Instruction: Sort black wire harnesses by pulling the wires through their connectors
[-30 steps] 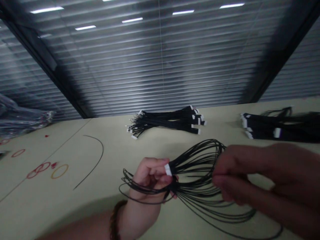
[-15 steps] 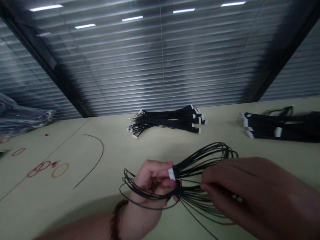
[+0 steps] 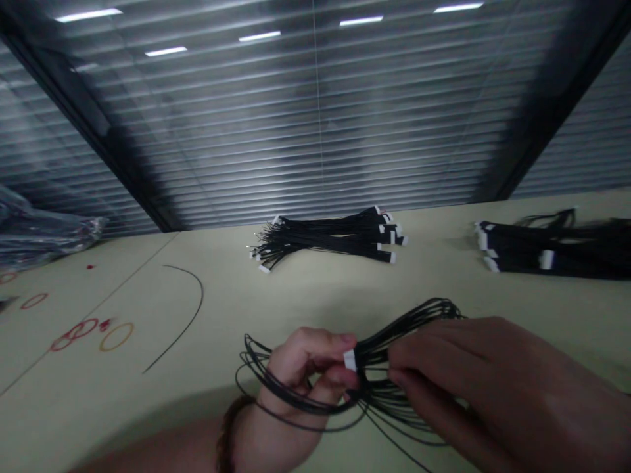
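Observation:
My left hand [image 3: 303,378] is closed, its thumb and forefinger pinching a white connector [image 3: 350,360] from which black wires fan out to the right. Looped black wires [image 3: 290,396] pass across the front of this hand and its palm. Beside it, my right hand [image 3: 473,381] pinches a thin black wire [image 3: 377,370] close to the connector. The looped wire bundle [image 3: 419,320] rises behind the right fingers, which hide part of it. Several loose wire ends hang below, between the two hands.
Black cables with white connectors [image 3: 330,240] lie at the back of the table [image 3: 221,420]; another pile [image 3: 532,253] lies at right. A single curved wire [image 3: 201,299], red bands [image 3: 87,327] and a yellow band [image 3: 117,336] lie left. Plastic bags [image 3: 44,233] lie against the blinds.
Both hands have moved slightly down with the wire bundle. The left hand and connector have shifted a little right, and the right fingertips are nearer the connector.

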`<state>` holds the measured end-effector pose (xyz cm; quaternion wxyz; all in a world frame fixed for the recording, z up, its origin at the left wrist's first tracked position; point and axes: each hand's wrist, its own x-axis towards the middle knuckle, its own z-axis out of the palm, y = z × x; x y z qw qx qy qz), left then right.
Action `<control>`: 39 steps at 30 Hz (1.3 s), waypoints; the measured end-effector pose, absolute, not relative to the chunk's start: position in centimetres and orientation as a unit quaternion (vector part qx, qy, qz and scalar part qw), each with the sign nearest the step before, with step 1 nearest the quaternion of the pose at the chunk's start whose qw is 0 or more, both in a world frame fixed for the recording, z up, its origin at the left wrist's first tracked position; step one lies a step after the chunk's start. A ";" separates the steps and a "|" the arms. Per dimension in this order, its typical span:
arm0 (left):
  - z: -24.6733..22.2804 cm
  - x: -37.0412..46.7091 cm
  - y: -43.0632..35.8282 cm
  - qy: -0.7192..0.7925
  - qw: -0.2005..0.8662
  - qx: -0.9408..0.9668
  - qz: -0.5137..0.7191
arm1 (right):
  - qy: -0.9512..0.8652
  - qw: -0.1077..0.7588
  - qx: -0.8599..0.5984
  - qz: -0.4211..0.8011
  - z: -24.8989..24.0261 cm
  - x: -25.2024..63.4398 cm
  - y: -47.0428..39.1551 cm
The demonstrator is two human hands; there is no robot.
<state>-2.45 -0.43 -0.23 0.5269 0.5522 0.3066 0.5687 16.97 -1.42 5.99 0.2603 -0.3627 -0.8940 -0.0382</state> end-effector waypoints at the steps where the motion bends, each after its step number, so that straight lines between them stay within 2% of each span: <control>1: -0.3 -2.4 -0.5 0.304 0.536 0.551 0.563 | -0.898 0.261 -0.353 -0.033 6.0 16.8 -1.3; 6: -0.3 -1.9 -0.5 0.277 0.580 0.521 0.562 | -0.905 0.254 -0.342 0.021 6.2 16.3 -0.9; 14: 0.9 -1.3 -0.7 0.258 0.629 0.469 0.564 | -0.910 0.237 -0.339 -0.026 7.6 16.4 -1.9; 17: 2.2 -1.1 -1.0 0.256 0.631 0.476 0.556 | -0.898 0.261 -0.352 -0.031 9.3 16.9 -2.4; 19: 3.5 -0.9 -1.3 0.266 0.610 0.515 0.540 | -0.885 0.271 -0.379 0.020 10.7 17.4 -2.4; 21: 5.6 -0.8 -1.9 0.289 0.551 0.586 0.519 | -0.883 0.228 -0.392 0.119 11.9 18.1 -1.9; 24: 9.9 -1.9 -4.5 0.355 0.358 0.756 0.417 | -0.885 0.153 -0.370 0.237 13.4 19.9 -0.6; 26: 13.0 -3.6 -7.3 0.345 0.241 0.863 0.280 | -0.872 0.193 -0.372 0.253 14.2 21.6 0.1; 28: 15.5 -5.7 -10.3 0.297 0.216 0.909 0.195 | -0.843 0.281 -0.384 0.253 14.8 23.2 0.4; 30: 17.3 -7.1 -12.5 0.290 0.177 0.896 0.285 | -0.800 0.386 -0.387 0.250 15.2 24.2 0.1; 34: 18.1 -5.7 -11.9 0.428 0.095 0.851 0.288 | -0.712 0.561 -0.340 0.250 15.8 23.5 -1.3; 37: 16.5 -1.5 -9.0 0.415 0.064 0.860 0.289 | -0.687 0.620 -0.289 0.244 17.0 21.7 -2.7; 39: 15.1 1.5 -7.4 0.388 0.109 0.847 0.345 | -0.689 0.635 -0.270 0.222 18.4 21.2 -3.7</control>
